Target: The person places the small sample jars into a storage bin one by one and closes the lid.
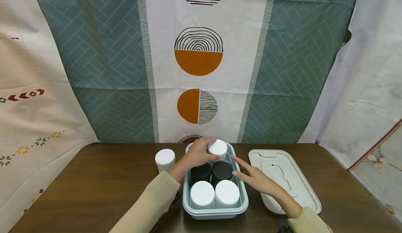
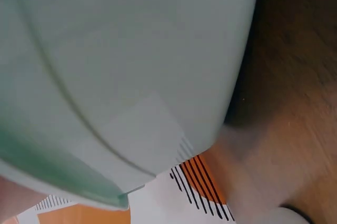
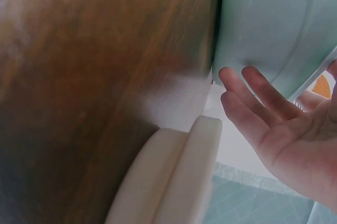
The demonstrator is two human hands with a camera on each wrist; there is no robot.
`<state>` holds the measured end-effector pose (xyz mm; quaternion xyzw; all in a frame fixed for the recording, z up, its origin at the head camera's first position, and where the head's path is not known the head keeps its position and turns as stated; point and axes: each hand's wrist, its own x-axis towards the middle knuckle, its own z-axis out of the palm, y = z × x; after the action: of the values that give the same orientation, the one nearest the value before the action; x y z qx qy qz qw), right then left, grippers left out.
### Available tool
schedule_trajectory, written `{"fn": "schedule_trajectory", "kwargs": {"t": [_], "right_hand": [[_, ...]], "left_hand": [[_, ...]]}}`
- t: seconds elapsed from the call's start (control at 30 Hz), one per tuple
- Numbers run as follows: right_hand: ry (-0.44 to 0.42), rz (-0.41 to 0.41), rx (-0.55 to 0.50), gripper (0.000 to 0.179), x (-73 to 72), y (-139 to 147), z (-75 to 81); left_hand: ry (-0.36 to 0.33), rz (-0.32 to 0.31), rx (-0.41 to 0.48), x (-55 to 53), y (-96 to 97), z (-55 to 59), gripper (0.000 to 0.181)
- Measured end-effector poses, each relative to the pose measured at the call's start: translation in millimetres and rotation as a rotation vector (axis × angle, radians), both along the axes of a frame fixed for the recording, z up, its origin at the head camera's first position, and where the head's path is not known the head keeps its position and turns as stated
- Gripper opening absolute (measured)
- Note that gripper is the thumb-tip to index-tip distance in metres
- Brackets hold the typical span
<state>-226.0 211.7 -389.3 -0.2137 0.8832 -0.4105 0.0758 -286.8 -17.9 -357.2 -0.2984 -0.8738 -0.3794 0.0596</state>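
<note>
A light blue-green plastic bin (image 1: 216, 212) stands on the table with several cylindrical jars inside. My left hand (image 1: 198, 153) grips a white jar (image 1: 218, 147) at the bin's back right, thumb and fingers around its top. Two black-topped jars (image 1: 222, 170) fill the middle, and two white jars (image 1: 227, 193) the front. At the bin's right rim is my right hand (image 1: 258, 179), fingers loosely extended; the right wrist view shows the hand (image 3: 284, 134) beside the bin's outer wall (image 3: 263, 24). In the left wrist view, the bin wall (image 2: 131, 61) hides most of the left hand.
Left of the bin, another white jar (image 1: 165, 158) stands on the brown wooden table (image 1: 119, 177). A pale flat lid (image 1: 298, 180) lies to the right, partly under the right forearm. Patterned cloth (image 1: 201, 72) hangs behind the table.
</note>
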Motion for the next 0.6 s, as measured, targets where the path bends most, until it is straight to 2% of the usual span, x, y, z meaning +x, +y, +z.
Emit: {"fn": "schedule_trajectory", "kwargs": {"t": [0.27,0.6], "right_hand": [[-0.005,-0.022,0.001,0.060,1.1,-0.7,0.3],[-0.004,-0.016,-0.001,0.060,0.8,-0.2,0.5]], "left_hand": [[-0.015,-0.026,-0.063,-3.8,5.1,-6.4,0.057],[-0.088,-0.015,-0.095,-4.2,6.7,-7.3,0.054]]}}
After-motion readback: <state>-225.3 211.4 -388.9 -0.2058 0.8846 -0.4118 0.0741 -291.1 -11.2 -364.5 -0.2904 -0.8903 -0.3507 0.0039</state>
